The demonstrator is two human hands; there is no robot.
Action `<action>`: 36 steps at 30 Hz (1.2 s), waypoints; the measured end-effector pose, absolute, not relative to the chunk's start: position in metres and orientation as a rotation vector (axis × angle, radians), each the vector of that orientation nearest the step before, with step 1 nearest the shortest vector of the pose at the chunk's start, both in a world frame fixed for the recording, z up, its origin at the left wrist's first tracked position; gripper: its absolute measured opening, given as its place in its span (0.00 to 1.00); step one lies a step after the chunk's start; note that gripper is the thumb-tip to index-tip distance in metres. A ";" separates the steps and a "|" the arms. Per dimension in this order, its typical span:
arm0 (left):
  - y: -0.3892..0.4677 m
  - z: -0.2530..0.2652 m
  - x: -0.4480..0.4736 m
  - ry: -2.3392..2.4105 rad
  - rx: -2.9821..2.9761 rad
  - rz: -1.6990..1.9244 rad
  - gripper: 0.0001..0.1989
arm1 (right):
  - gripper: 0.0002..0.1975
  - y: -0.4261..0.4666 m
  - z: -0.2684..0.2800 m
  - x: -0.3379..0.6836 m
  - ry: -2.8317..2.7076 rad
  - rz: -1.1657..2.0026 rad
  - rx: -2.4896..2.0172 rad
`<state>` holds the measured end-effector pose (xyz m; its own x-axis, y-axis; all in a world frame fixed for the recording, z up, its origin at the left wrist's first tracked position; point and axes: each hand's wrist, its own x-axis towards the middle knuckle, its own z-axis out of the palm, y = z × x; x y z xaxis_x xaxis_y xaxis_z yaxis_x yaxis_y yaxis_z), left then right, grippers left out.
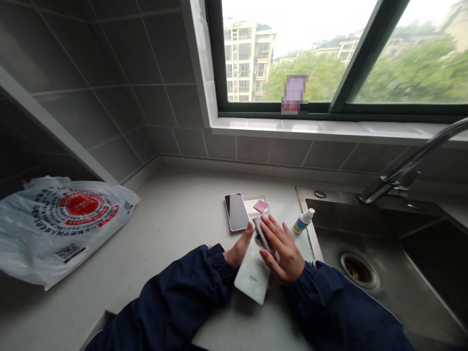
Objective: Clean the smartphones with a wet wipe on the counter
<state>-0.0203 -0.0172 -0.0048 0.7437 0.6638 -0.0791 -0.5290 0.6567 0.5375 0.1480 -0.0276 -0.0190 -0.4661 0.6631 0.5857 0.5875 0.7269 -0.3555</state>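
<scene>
My left hand (238, 251) grips a white smartphone (254, 278) from its left side, with the back and its printed logo facing up. Fingertips show under the phone's right edge. My right hand (285, 251) presses a grey cloth (265, 234) against the phone's upper back, partly over the dark round camera area; its fingers lie together along the cloth. Just beyond my hands, a second phone (237, 213) rests with its dark screen up. Beside it lies a clear phone case (248, 200) with a small pink square (261, 205) on it. Right of my hand is a small spray bottle (302, 222), tilted in view.
A steel sink (383, 248) with a drain and a chrome faucet (413, 165) takes up the right side. On the left a white plastic bag (47, 234) with red and black print lies on the pale countertop (175, 214). A tiled wall and window sill run behind.
</scene>
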 end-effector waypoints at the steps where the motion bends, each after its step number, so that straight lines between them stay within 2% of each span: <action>1: -0.017 -0.006 -0.020 0.285 0.513 0.688 0.39 | 0.31 -0.028 -0.019 0.148 -2.203 0.135 -0.935; 20: -0.014 -0.014 -0.019 0.261 0.414 0.776 0.35 | 0.31 -0.033 -0.011 0.146 -2.330 0.062 -0.804; 36: -0.012 -0.019 -0.021 0.293 0.311 0.815 0.33 | 0.23 -0.037 -0.006 0.142 -2.289 0.034 -0.750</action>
<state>-0.0208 -0.0122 -0.0189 0.6508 0.7471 -0.1352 -0.6624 0.6457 0.3800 0.1419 -0.0370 -0.0057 -0.5742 0.5255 0.6278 0.5064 0.8305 -0.2320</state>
